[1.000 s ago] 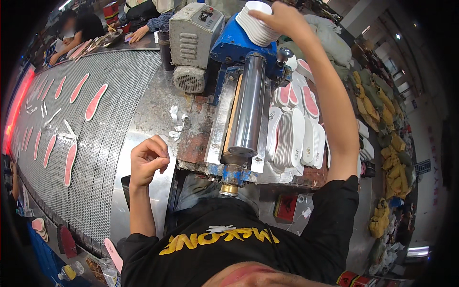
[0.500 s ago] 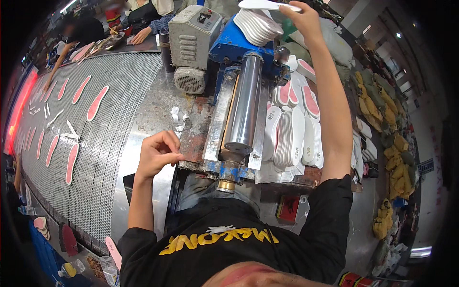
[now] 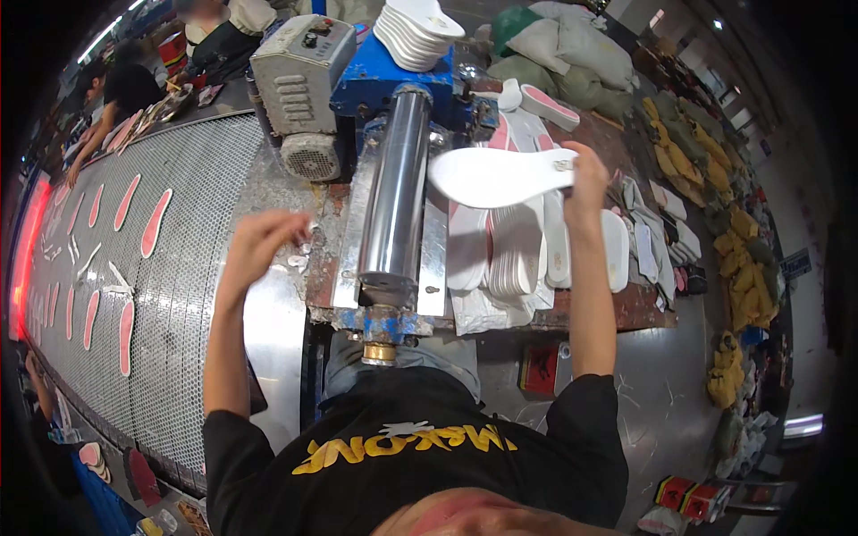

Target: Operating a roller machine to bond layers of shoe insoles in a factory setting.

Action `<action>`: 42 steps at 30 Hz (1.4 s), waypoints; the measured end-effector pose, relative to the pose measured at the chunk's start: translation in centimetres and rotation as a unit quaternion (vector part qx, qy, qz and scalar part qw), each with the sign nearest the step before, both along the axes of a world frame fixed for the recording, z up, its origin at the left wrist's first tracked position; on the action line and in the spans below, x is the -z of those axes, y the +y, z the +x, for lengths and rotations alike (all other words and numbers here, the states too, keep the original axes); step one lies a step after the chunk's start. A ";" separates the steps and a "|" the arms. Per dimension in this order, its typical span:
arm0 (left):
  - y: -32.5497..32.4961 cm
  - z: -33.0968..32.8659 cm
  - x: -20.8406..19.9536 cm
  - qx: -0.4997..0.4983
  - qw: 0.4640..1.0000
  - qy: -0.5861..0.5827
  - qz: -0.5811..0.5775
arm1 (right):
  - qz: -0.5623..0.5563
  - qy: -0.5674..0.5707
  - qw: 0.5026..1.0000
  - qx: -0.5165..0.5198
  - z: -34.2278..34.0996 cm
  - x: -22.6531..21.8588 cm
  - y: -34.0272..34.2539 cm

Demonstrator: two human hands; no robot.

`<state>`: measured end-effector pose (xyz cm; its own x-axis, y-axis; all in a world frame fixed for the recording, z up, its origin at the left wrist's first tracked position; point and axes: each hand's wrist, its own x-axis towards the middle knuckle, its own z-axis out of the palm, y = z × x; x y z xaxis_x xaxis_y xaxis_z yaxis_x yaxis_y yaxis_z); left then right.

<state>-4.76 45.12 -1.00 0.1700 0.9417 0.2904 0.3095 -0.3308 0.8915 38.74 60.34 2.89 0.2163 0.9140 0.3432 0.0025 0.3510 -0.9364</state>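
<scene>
My right hand (image 3: 587,183) is closed on the narrow end of a white insole (image 3: 500,177), holding it flat above the stacked insoles, its broad end toward the roller. My left hand (image 3: 264,246) hovers left of the roller over the table edge. Its fingers are drawn together and slightly blurred; what they hold, if anything, I cannot make out. Between the hands stands a shiny metal roller (image 3: 396,192) on a blue machine. A stack of white insoles (image 3: 418,34) sits on top of the machine. Beneath the held insole stands a row of white insoles (image 3: 516,255).
On the left runs a mesh conveyor (image 3: 183,330) carrying several pink insoles (image 3: 156,223) and white strips. A grey motor box (image 3: 299,76) stands behind my left hand. White scraps (image 3: 298,262) lie near it. Sacks (image 3: 581,45) are piled far right. Another person's arm (image 3: 94,143) reaches over the conveyor.
My right hand has brought the white insole down from the stack on the machine, toward me. My left hand has lifted slightly away from the table edge. The whole view has shifted.
</scene>
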 end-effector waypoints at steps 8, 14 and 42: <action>7.2 2.5 -5.2 0.183 0.948 0.241 0.095 | 0.015 -0.107 0.991 -0.079 -8.3 0.5 -6.5; 9.2 0.4 -6.1 0.156 0.920 0.343 0.105 | -0.114 -0.087 0.965 -0.221 -11.3 0.4 -7.3; -10.6 -17.2 17.3 -0.416 0.698 -0.538 -0.223 | -0.203 -0.014 0.953 -0.225 -1.8 7.0 -13.1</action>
<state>-21.93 34.48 -18.27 -0.5809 0.6220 -0.5251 -0.6990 -0.0506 0.7133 36.91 47.23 -4.10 -0.2330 0.9707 -0.0582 -0.0361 -0.0685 -0.9970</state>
